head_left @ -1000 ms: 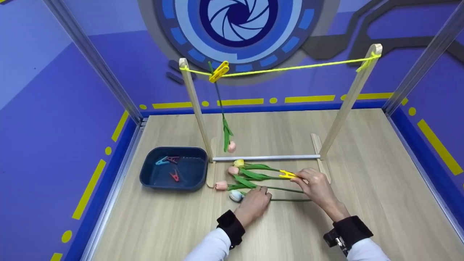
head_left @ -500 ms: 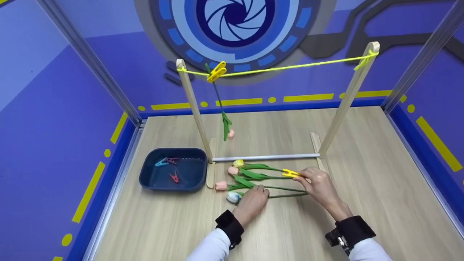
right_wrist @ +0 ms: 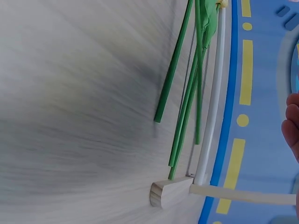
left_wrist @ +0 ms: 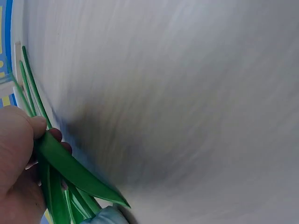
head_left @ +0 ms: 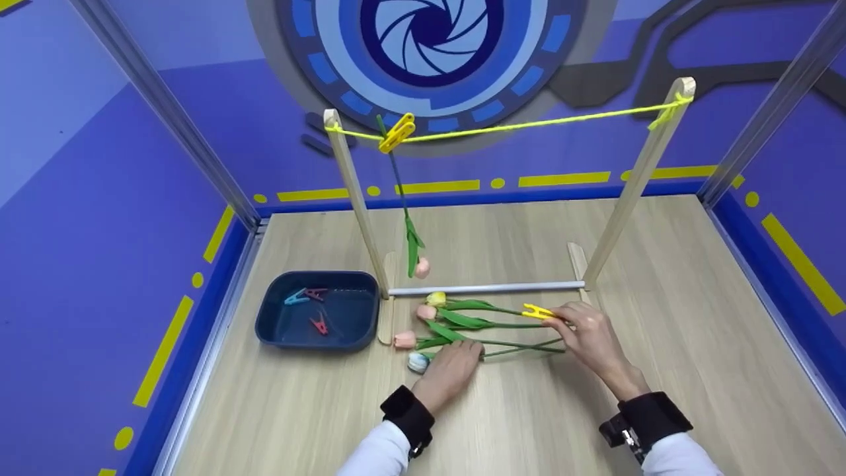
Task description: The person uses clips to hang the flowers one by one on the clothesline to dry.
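Observation:
My left hand (head_left: 451, 371) pinches a blue-and-white tulip (head_left: 418, 361) by its leaves and stem, just behind the bloom. In the left wrist view the thumb presses on a broad green leaf (left_wrist: 77, 172). Between thumb and fingers of my right hand (head_left: 593, 340) is a yellow clothespin (head_left: 537, 311), raised over the stem ends. Beside the left hand lie a yellow tulip (head_left: 436, 299) and two pink tulips, the upper pink tulip (head_left: 427, 312) and the lower pink tulip (head_left: 404, 340). In the right wrist view, only fingertips (right_wrist: 292, 121) show at the right edge.
A wooden stand (head_left: 357, 192) carries a yellow string (head_left: 529, 124). On it a yellow clothespin (head_left: 397, 133) holds a pink tulip (head_left: 422, 267) upside down. At left, a dark blue tray (head_left: 264, 324) contains a blue clothespin (head_left: 295, 296) and two red ones. A white rod (head_left: 486, 289) joins the stand's feet.
My left hand has shifted slightly left with the blue-and-white tulip, whose stem now crosses a neighbouring stem. My right hand has moved a little right with the clothespin. The hanging tulip has bobbed.

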`<act>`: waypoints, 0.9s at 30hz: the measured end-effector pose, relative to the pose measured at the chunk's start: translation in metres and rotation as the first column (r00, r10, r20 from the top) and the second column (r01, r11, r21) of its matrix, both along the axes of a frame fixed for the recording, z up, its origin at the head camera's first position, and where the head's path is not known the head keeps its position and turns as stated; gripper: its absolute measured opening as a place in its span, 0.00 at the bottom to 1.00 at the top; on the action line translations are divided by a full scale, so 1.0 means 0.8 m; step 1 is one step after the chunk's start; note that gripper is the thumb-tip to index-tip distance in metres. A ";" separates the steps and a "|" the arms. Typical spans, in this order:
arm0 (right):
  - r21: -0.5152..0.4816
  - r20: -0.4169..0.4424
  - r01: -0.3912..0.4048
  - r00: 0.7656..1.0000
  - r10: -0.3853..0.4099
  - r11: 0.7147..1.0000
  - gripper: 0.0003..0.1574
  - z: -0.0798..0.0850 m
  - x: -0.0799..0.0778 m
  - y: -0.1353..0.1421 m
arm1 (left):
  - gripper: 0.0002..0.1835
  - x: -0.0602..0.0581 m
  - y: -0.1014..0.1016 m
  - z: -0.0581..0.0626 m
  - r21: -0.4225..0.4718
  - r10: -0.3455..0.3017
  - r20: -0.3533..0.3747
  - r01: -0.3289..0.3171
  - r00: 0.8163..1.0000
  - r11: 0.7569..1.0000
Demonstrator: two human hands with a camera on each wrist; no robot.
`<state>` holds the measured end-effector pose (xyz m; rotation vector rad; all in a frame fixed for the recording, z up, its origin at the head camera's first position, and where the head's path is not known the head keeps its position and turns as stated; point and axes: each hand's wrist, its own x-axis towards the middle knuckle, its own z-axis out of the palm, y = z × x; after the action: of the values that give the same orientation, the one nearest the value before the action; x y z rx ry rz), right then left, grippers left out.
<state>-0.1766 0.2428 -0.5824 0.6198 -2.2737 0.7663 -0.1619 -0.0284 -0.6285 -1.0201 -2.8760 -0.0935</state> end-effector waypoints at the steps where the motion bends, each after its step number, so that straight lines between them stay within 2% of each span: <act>1: -0.002 0.000 0.000 1.000 0.000 1.000 0.15 0.001 -0.001 0.001 | 0.07 0.000 -0.002 0.001 0.005 0.004 0.008 -0.004 1.000 1.000; 7: -0.019 -0.030 0.010 0.999 -0.010 1.000 0.15 0.007 -0.003 0.010 | 0.08 -0.002 -0.015 0.006 0.022 0.027 0.004 -0.027 1.000 0.999; 16: -0.035 -0.023 0.110 0.994 -0.111 0.993 0.14 0.008 -0.003 0.024 | 0.08 -0.003 -0.031 0.013 0.058 0.071 0.020 -0.072 0.997 0.996; 20: -0.041 -0.014 0.155 0.988 -0.156 0.987 0.14 0.006 -0.003 0.028 | 0.08 -0.004 -0.038 0.016 0.125 0.082 0.008 -0.082 0.997 0.989; 25: -0.029 0.023 0.187 0.982 -0.187 0.982 0.12 0.002 -0.001 0.030 | 0.05 -0.006 -0.046 0.017 0.255 0.109 -0.021 -0.100 0.994 0.962; 27: -0.022 0.033 0.192 0.981 -0.192 0.981 0.11 0.000 -0.001 0.030 | 0.05 -0.007 -0.049 0.017 0.281 0.119 -0.036 -0.104 0.992 0.954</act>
<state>-0.1774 0.2671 -0.5825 0.3721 -2.3074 0.7126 -0.1676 -0.0680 -0.6147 -0.7940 -2.7609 -0.4434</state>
